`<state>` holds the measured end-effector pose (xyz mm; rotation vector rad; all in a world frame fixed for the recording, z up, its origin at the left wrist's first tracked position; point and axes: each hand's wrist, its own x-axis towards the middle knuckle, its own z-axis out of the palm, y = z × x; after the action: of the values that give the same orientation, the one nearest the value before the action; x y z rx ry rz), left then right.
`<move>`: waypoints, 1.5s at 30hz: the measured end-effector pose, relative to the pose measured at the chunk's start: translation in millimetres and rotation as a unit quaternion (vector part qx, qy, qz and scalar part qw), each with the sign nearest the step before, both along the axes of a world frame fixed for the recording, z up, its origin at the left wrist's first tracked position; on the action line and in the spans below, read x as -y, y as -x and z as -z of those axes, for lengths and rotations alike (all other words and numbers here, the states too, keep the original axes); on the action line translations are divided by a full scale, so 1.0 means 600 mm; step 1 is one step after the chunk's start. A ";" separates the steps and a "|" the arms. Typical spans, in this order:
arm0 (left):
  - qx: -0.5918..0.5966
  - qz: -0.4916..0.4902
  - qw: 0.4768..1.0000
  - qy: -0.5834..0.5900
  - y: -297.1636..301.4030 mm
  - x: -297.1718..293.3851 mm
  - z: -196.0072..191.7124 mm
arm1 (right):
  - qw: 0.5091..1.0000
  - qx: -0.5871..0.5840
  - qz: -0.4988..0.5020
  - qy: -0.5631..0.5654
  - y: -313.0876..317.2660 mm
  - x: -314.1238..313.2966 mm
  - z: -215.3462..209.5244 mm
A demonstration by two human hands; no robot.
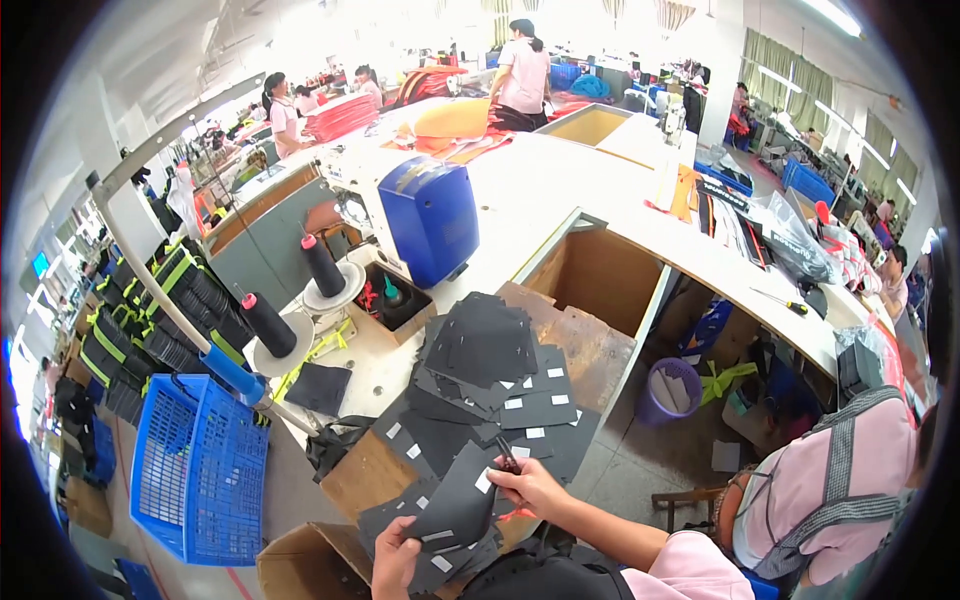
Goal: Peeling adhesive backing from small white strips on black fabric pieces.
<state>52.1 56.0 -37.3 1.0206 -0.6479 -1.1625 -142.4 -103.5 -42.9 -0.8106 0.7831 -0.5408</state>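
Note:
A black flat panel with white labels is held up between my two hands. My left hand pinches its lower left edge. My right hand is closed at its upper right corner, by a white label. A small dark tool, which looks like thread snips, sticks up out of the right fingers. Just beyond, a pile of black panels lies on the worktable, several bearing white labels. More labelled black pieces lie under the held one.
A blue-covered sewing machine and black thread cones stand beyond the pile. On the left is a blue plastic crate, with a cardboard box near me. A purple bin stands on the floor; a co-worker in pink sits at right.

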 end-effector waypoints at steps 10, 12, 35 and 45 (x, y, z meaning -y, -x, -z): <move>0.244 0.117 0.953 -0.138 0.025 0.079 -0.083 | 0.867 -0.084 -0.125 0.475 -0.020 -0.030 -0.100; 0.206 0.012 0.966 -0.157 0.051 0.088 -0.074 | 0.877 -0.101 -0.015 0.470 -0.027 -0.033 -0.088; 0.082 -0.013 0.980 -0.181 0.068 0.059 -0.073 | 0.701 -0.157 0.011 0.696 0.007 -0.049 -0.062; 0.149 0.050 0.969 -0.193 0.057 0.069 -0.076 | 0.792 -0.153 -0.002 0.591 0.019 -0.030 -0.090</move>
<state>18.1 14.8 8.2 1.5289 -0.7309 -1.2634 -153.5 -85.7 10.8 -2.1096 0.6788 -0.9216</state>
